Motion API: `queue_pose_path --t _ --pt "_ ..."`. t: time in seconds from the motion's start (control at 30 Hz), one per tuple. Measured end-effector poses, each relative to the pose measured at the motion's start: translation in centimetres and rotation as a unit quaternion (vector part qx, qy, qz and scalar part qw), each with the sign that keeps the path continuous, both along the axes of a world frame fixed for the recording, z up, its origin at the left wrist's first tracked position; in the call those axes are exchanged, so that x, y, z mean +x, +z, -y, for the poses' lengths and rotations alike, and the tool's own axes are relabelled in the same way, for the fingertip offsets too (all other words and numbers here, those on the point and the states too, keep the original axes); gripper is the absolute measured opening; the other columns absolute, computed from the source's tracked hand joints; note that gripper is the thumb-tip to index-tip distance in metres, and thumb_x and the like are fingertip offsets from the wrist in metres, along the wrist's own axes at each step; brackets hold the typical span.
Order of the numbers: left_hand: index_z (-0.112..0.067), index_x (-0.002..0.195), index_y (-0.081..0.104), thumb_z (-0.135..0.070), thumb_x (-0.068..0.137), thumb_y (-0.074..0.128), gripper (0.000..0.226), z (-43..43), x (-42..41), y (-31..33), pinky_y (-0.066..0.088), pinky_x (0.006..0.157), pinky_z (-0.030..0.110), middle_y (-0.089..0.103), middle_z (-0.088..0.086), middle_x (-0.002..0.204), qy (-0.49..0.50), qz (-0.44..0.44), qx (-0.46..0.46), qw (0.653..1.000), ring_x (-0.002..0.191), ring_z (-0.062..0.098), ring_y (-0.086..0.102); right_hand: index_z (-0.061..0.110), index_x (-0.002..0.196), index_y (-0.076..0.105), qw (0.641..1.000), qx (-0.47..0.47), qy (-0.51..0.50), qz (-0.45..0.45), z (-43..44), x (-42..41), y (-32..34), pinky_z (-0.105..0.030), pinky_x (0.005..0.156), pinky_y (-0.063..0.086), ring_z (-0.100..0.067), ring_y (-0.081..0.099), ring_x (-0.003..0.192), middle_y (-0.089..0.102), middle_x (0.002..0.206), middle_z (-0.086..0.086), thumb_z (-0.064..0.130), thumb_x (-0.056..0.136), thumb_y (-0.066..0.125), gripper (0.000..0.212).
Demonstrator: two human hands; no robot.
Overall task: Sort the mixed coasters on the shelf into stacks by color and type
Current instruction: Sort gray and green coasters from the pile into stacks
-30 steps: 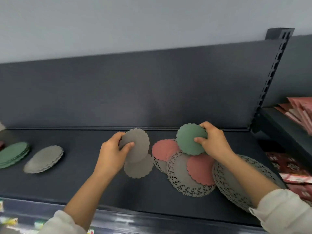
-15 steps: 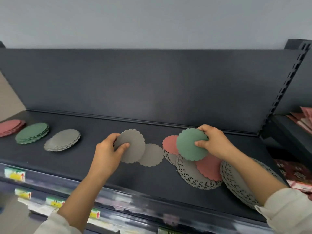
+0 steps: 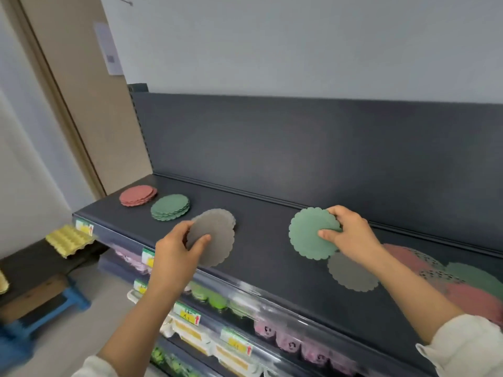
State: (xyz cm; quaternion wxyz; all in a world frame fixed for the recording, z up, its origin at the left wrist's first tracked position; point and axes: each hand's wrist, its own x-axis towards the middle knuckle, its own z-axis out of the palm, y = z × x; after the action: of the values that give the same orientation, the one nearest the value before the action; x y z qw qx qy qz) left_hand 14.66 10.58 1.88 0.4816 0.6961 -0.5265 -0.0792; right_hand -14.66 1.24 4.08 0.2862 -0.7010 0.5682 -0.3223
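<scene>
My left hand (image 3: pixel 178 247) pinches a grey scalloped coaster (image 3: pixel 215 243), held tilted just in front of the grey stack (image 3: pixel 220 217), which it mostly hides. My right hand (image 3: pixel 347 232) pinches a green scalloped coaster (image 3: pixel 307 234) above the dark shelf (image 3: pixel 261 254). A red stack (image 3: pixel 137 195) and a green stack (image 3: pixel 170 206) sit at the shelf's left end. One loose grey coaster (image 3: pixel 352 273) lies flat below my right hand. At the far right is a mixed pile with red coasters (image 3: pixel 471 299), a green coaster (image 3: pixel 475 276) and lace doilies (image 3: pixel 424 261).
The shelf's back panel (image 3: pixel 299 148) rises behind the coasters. Lower shelves with price tags (image 3: pixel 187 315) and packaged goods run below the front edge. Yellow egg trays (image 3: pixel 69 239) and a blue stool (image 3: pixel 73 297) stand on the left near the floor.
The view has swung left. Both hands moved left along the shelf with their coasters; the grey one now hangs over the grey stack, and the green one has left the mixed pile.
</scene>
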Motion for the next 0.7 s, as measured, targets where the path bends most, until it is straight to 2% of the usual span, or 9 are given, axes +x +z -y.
queue_pose_path --t 0.13,0.4,0.57,0.7 --pt "-0.016 0.102 0.062 -0.022 0.084 0.066 0.02 -0.1 7.4 0.0 0.042 0.067 0.029 0.061 -0.008 0.084 0.012 -0.011 -0.005 1.0 0.083 0.02 0.059 0.017 0.109 0.058 1.0 0.011 -0.008 0.023 0.3 7.9 -0.5 -0.025 0.074 0.043 -0.018 0.06 0.094 0.064 0.104 0.0 0.01 0.081 0.069 0.032" --pt "-0.013 0.111 0.061 -0.023 0.084 0.066 0.029 1.6 18.6 -0.1 0.042 0.07 0.027 0.06 -0.001 0.091 0.003 -0.017 0.007 1.0 0.087 0.021 0.057 0.018 0.108 0.058 0.999 0.015 -0.026 0.04 1.3 19.1 -1.2 -0.025 0.076 0.044 -0.018 0.059 0.096 0.063 0.108 -0.001 0.012 0.081 0.069 0.03" --pt "-0.011 0.113 0.059 -0.022 0.085 0.064 0.03 3.5 21.3 -0.8 0.043 0.072 0.029 0.061 0.0 0.095 -0.029 -0.04 0.022 0.999 0.089 0.022 0.058 0.018 0.109 0.058 0.997 0.007 -0.061 0.051 1.8 21.4 -1.7 -0.029 0.081 0.047 -0.02 0.058 0.099 0.062 0.11 -0.002 0.011 0.081 0.069 0.03" --pt "-0.014 0.112 0.059 -0.024 0.086 0.064 0.029 5.9 19.8 -1.4 0.047 0.073 0.03 0.064 0.001 0.098 -0.088 -0.059 0.047 0.993 0.09 0.021 0.06 0.018 0.109 0.058 0.993 -0.006 -0.094 0.068 2.9 21.4 -1.5 -0.034 0.085 0.05 -0.02 0.059 0.099 0.064 0.107 -0.002 0.01 0.081 0.069 0.031"
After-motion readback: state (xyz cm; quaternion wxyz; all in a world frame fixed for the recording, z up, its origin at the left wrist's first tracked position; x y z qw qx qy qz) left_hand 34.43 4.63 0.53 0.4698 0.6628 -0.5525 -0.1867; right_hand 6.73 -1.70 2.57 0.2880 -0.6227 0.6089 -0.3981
